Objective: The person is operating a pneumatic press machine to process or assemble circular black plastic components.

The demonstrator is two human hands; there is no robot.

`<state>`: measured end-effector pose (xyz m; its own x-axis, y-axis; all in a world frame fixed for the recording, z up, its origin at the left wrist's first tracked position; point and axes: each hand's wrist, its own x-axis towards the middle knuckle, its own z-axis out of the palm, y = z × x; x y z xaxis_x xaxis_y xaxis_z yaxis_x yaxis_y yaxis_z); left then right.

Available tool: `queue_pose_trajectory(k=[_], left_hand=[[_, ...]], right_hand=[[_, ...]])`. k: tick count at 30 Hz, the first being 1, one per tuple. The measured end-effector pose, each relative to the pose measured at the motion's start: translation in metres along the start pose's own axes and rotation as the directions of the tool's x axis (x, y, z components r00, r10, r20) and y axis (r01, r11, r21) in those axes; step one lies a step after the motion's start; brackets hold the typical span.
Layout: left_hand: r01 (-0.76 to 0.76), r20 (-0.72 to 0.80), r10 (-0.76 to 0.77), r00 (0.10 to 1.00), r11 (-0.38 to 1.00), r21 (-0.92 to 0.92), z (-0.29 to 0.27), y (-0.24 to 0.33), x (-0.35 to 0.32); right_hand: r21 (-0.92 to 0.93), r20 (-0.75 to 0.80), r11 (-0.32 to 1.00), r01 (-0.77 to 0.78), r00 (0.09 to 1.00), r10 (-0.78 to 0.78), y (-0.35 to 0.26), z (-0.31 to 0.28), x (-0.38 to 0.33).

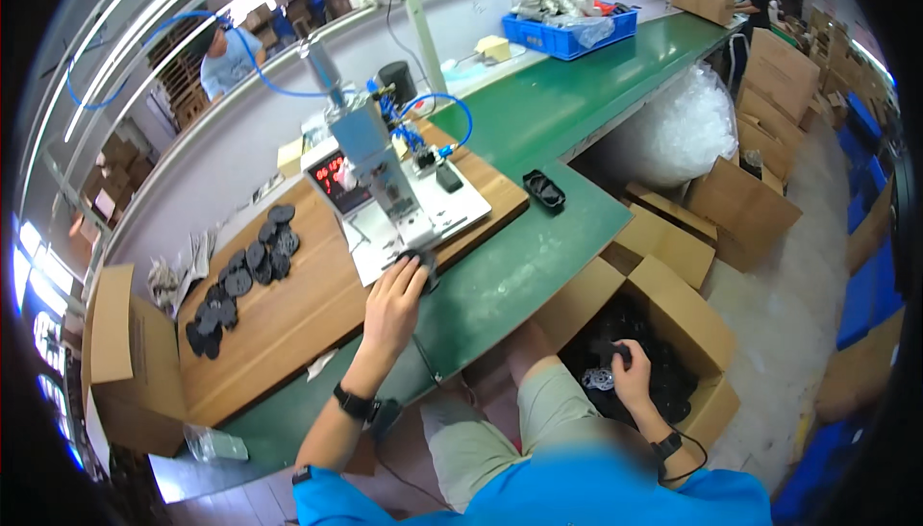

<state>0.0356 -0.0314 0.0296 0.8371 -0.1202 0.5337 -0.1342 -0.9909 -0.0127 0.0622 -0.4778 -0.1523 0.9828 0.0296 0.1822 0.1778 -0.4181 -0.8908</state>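
My left hand is at the front of a small bench press, its fingers closed over a dark round part at the edge of the white base plate. The fingers partly cover that part. On the right, my right hand reaches over an open cardboard box beside my leg. Between its thumb and fingers is a small black part, whose exact kind I cannot make out. Just below it a silvery, patterned disc shows among many black pieces inside the box.
Flat black parts lie in a row on the wooden board. A black tray-like piece rests on the green table. Another carton stands at left, a blue crate at the back. Co-workers are beyond the partition.
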Motion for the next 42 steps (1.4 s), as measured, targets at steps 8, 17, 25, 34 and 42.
queue_pose_trajectory(k=[8, 17, 25, 34, 42], left_hand=[[0.104, -0.052, -0.097, 0.994, 0.981, 0.161, 0.065, -0.024, 0.047], [0.208, 0.052, -0.215, 0.975, 0.971, 0.119, 0.076, -0.037, 0.052], [0.154, 0.001, -0.154, 0.988, 0.988, 0.007, 0.073, -0.044, 0.041], [0.123, 0.022, -0.125, 0.992, 0.990, 0.065, 0.079, -0.044, 0.039], [0.159, -0.036, -0.163, 0.986, 0.983, -0.091, 0.085, -0.051, 0.026]], right_hand=[[-0.262, -0.104, 0.940, -0.217, 0.975, 0.196, 0.163, -0.012, -0.057], [-0.347, -0.031, 0.913, -0.214, 0.976, 0.217, 0.183, 0.000, -0.032], [-0.452, -0.011, 0.879, -0.150, 0.987, 0.163, 0.123, 0.035, 0.006], [0.118, 0.197, 0.861, 0.494, 0.838, -0.508, -0.148, 0.104, 0.048], [0.066, 0.292, 0.607, 0.792, 0.566, -0.771, -0.245, 0.199, 0.127]])
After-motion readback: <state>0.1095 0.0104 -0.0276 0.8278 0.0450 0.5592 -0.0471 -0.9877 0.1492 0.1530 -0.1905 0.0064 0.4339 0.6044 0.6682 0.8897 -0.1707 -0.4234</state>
